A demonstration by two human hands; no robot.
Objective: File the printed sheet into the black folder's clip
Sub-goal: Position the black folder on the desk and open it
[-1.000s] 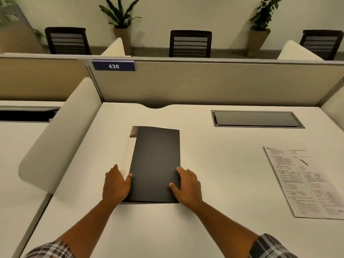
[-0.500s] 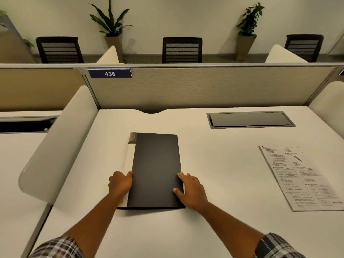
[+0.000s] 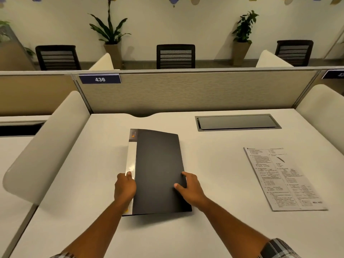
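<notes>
The black folder (image 3: 158, 168) lies on the white desk (image 3: 214, 174) in front of me, with a pale spine strip along its left side. Its cover looks slightly lifted at the right edge. My left hand (image 3: 125, 187) curls on the spine side of the folder near its lower left. My right hand (image 3: 189, 188) grips the cover's right edge, thumb on top. The printed sheet (image 3: 283, 178) lies flat on the desk well to the right, apart from both hands.
A grey cable hatch (image 3: 237, 122) is set into the desk at the back right. A fabric partition (image 3: 186, 92) with a "436" label (image 3: 100, 79) closes the far side. Curved white dividers (image 3: 46, 146) flank the desk. Chairs and potted plants stand beyond.
My left hand has curled onto the folder's spine edge. My right hand has shifted to pinch the cover's right edge, which has begun to rise. The view has tilted up a little.
</notes>
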